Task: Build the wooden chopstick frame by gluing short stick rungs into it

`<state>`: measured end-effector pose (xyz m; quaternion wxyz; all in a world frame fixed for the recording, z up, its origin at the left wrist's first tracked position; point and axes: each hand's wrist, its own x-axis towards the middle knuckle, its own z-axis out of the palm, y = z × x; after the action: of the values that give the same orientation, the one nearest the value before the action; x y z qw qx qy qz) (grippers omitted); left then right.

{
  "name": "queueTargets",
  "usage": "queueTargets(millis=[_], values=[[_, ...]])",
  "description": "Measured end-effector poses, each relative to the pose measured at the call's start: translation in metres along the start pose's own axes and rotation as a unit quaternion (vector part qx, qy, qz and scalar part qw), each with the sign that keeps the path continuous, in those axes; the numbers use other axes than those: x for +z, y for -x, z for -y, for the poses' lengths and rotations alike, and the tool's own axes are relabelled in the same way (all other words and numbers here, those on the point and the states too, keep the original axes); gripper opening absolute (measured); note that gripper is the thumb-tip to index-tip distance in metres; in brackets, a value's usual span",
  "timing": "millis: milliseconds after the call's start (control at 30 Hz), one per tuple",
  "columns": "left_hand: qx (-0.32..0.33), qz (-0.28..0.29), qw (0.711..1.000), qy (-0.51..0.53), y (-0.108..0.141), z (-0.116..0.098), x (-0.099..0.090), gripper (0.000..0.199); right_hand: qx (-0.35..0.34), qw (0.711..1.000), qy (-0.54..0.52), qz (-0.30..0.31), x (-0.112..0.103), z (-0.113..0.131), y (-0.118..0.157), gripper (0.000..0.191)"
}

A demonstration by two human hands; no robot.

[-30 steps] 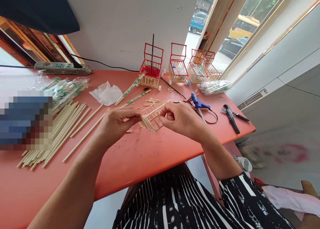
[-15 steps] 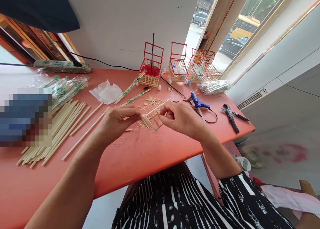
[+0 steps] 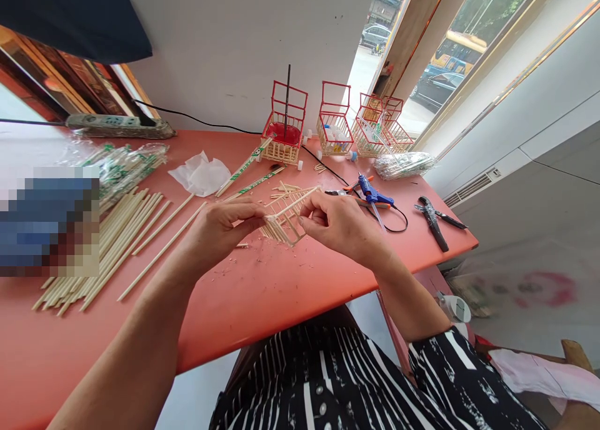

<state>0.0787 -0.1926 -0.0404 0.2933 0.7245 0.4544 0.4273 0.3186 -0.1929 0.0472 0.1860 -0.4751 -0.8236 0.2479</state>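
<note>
A small openwork frame of pale wooden sticks [image 3: 291, 216] is held between my two hands, just above the tabletop. My left hand [image 3: 222, 227] pinches its left corner between thumb and fingers. At the right end my right hand [image 3: 340, 224] is curled, its fingers closed on the frame; the exact grip is partly hidden behind the knuckles. Short cut stick pieces [image 3: 285, 186] lie just behind the frame. A blue glue gun [image 3: 374, 191] rests beyond my right hand, with orange-handled pliers partly beneath it.
Loose sticks [image 3: 105, 255] lie in a heap on the red table [image 3: 225, 330] at the left. Several small stick carts with red trim [image 3: 284, 145] stand along the wall. Black-handled cutters [image 3: 435, 224] lie near the right edge. Bagged sticks [image 3: 405, 164] sit by the window.
Almost nothing differs. Both hands keep their hold on the frame, and the view has shifted very slightly.
</note>
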Motion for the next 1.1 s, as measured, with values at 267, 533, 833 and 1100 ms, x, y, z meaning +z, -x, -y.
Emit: queueTargets(millis=[267,533,833,1100], values=[[0.003,0.010,1.000,-0.005,-0.001,-0.003,0.000,0.026,-0.008,0.999,-0.038,-0.036,0.011,-0.009,0.004,0.007],[0.013,-0.041,0.999,-0.029,0.007,-0.023,-0.006,0.033,0.006,0.998,-0.032,-0.047,0.010,-0.004,0.005,0.009],[0.069,-0.101,0.992,-0.030,0.007,-0.038,0.015,0.019,0.019,0.998,-0.031,-0.050,0.012,-0.002,0.004,0.006],[0.017,-0.125,0.992,-0.017,0.008,-0.035,0.018,0.021,0.016,0.997,-0.042,-0.064,0.016,-0.003,0.002,0.007]])
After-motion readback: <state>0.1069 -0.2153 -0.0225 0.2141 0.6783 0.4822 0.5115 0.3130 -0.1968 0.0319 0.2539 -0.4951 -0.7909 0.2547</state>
